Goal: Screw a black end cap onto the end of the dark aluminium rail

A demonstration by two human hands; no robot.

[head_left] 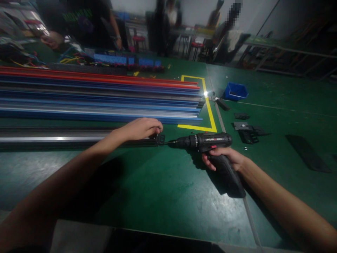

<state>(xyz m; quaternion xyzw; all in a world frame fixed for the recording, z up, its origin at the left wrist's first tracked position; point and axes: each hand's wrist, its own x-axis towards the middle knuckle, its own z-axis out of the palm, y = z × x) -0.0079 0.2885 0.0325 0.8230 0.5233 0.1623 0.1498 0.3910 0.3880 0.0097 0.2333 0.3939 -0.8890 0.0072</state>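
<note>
Drill (207, 140) points left, long axis roughly along black rail (65, 139).

The hands (139, 128) are bare; the wrists (119, 136) and forearms (279, 198) are uncovered too.

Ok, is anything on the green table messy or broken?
Nothing looks clearly broken or spilled. The messiest bit is the little heap of dark parts, to the right of the yellow tape: they overlap at different angles, while the long coloured rails lie side by side in neat lines.
</note>
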